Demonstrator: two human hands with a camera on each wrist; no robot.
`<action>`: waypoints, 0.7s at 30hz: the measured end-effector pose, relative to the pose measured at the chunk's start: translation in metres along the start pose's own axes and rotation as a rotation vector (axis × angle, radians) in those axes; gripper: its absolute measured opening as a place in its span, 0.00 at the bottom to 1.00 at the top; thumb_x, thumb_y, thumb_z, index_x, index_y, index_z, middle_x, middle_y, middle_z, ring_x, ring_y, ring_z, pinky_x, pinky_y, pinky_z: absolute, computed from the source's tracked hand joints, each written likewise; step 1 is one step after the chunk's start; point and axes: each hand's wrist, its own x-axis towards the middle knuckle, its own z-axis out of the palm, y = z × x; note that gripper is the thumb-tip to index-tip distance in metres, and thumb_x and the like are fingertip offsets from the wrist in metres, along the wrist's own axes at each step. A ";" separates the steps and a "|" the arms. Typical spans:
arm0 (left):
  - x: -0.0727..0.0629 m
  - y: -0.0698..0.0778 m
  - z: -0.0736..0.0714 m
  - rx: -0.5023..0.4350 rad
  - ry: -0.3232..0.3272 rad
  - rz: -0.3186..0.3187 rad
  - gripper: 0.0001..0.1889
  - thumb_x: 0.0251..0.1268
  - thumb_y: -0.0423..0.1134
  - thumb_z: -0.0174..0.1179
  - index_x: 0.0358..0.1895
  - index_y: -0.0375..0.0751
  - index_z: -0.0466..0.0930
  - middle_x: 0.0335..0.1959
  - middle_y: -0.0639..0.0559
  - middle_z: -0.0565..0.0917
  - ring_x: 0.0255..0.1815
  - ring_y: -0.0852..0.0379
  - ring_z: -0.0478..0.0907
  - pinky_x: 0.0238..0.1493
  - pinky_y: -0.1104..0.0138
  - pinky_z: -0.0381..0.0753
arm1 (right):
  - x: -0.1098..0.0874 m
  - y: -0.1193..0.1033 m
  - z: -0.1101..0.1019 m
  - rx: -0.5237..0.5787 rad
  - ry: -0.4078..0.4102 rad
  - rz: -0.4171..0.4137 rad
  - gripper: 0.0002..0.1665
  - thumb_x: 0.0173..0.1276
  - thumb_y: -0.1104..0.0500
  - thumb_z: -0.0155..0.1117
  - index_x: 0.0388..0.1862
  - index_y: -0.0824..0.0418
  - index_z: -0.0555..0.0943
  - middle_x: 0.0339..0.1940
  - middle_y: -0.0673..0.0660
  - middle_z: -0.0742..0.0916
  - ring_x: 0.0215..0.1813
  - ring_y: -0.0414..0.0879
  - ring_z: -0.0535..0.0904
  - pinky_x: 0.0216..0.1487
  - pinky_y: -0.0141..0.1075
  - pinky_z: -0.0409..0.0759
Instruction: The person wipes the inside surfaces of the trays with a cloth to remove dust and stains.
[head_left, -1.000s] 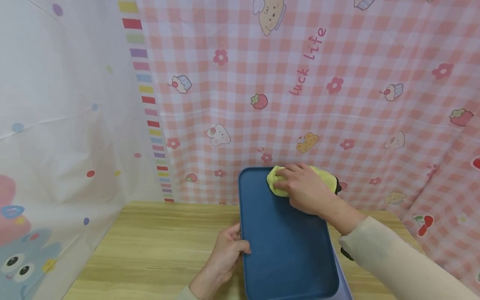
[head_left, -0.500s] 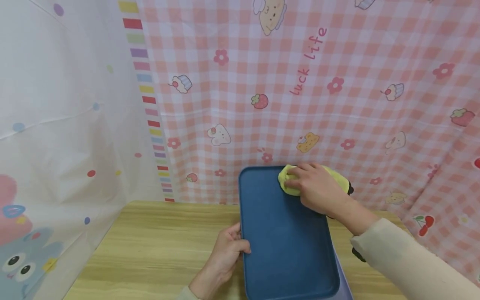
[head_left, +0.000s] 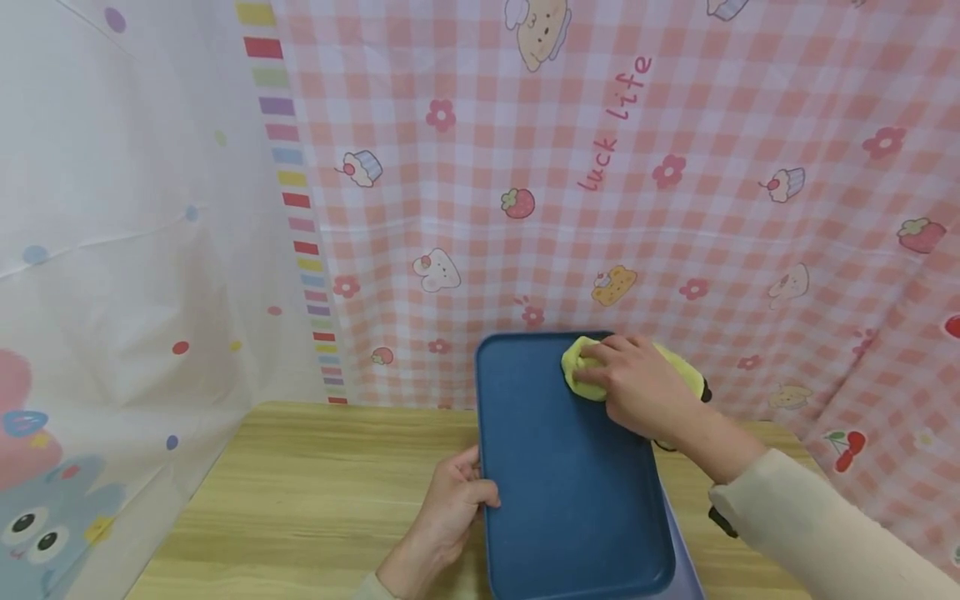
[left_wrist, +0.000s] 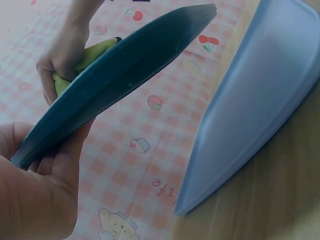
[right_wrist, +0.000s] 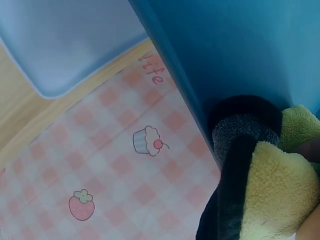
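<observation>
A dark blue rectangular tray [head_left: 562, 483] is held up at a tilt, its inner face toward the head camera. My left hand [head_left: 453, 504] grips its left edge, thumb over the rim and fingers behind, as the left wrist view also shows. In my right hand [head_left: 641, 392] is a bunched yellow cloth [right_wrist: 280, 190] with a dark trim and a dark grey side. The right fingers press the cloth against the tray's inner face near its upper right corner. Part of the cloth sticks out past the tray's right edge.
A lavender tray [left_wrist: 260, 75] lies on the wood-grain table [head_left: 337, 492], mostly hidden behind the blue one in the head view. Behind the table hangs a pink checked curtain [head_left: 465, 158], and a white printed one [head_left: 135, 275] hangs on the left.
My right hand has moved the cloth rightward along the tray's upper part, then slightly down. The left hand and the blue tray have stayed nearly still.
</observation>
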 end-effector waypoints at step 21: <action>-0.001 0.002 0.000 0.009 0.014 -0.009 0.37 0.38 0.17 0.51 0.63 0.25 0.80 0.43 0.41 0.91 0.38 0.54 0.89 0.37 0.66 0.86 | -0.029 -0.026 0.006 0.049 -0.008 -0.042 0.26 0.52 0.74 0.62 0.47 0.54 0.91 0.53 0.60 0.88 0.52 0.58 0.83 0.47 0.53 0.80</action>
